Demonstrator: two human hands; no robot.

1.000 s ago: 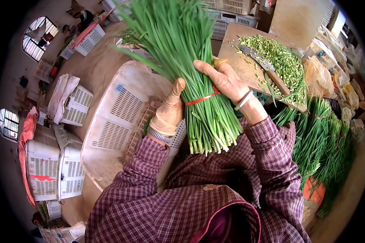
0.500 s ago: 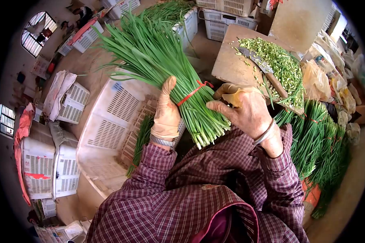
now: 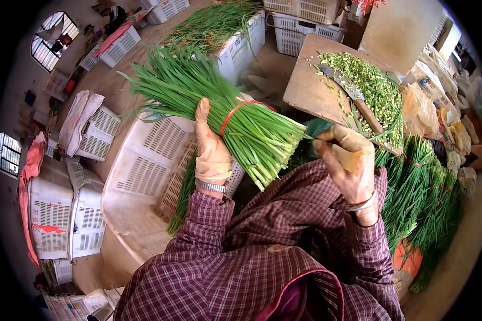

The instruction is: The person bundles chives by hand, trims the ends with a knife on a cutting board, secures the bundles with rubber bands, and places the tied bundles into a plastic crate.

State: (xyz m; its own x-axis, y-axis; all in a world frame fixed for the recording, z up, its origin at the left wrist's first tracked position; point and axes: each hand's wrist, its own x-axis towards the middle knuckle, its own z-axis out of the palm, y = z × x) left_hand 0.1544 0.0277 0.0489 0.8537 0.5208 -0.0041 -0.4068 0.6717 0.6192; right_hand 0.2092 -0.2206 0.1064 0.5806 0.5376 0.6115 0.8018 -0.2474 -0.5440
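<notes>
A thick bunch of garlic chives [image 3: 262,136], tied with a red band [image 3: 228,119], lies slanted across my lap area with its pale cut ends toward me. My left hand [image 3: 213,152], in a thin glove with a metal watch strap at the wrist, is closed around its left side, thumb up along the leaves. Beside the cut ends, my right hand [image 3: 351,160] is pinched; a thin green chive blade seems to run from the bunch to its fingertips. Below my left hand, more chives [image 3: 185,198] lie inside a white plastic crate [image 3: 139,166].
To the right, a wooden board [image 3: 313,91] carries a knife [image 3: 367,115] and chopped stem pieces [image 3: 380,80]. Tied chive bundles [image 3: 420,198] are heaped below it. A crate of loose chives [image 3: 249,48] stands ahead. Plastic bags [image 3: 419,109] lie far right; covered crates [image 3: 49,214] line the left.
My right hand has moved right and down, away from the bunch, its fingers now pinched. The bunch has tilted flatter and its leaf tips are lower.
</notes>
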